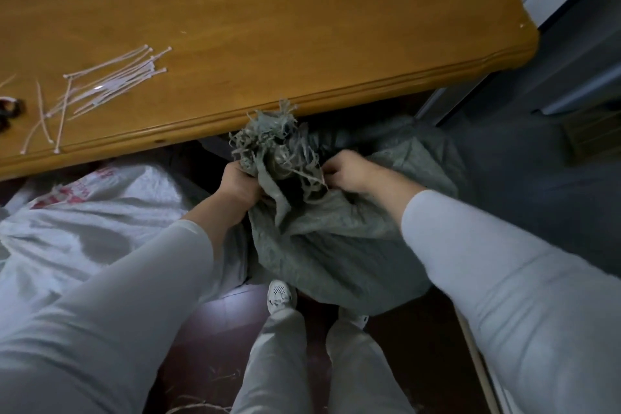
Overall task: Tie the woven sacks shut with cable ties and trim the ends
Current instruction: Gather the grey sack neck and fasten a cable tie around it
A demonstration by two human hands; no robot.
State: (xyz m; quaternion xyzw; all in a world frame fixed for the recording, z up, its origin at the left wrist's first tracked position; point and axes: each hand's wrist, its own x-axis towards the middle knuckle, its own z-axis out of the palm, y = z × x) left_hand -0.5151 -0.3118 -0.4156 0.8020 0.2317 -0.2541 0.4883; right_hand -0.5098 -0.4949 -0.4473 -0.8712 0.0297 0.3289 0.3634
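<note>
a: both hands on the grey-green woven sack (336,239) on the floor, just below the wooden table's front edge (302,104).
b: left hand (240,183) clenches the frayed gathered neck (279,148); right hand (346,170) pinches its other side.
a: loose white cable ties (114,81) lie near the table's left front edge.

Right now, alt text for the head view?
The left hand grips and the right hand pinches the frayed, bunched mouth of a grey-green woven sack on the floor. White cable ties lie on the wooden table beyond; a white sack lies left of it.
</note>
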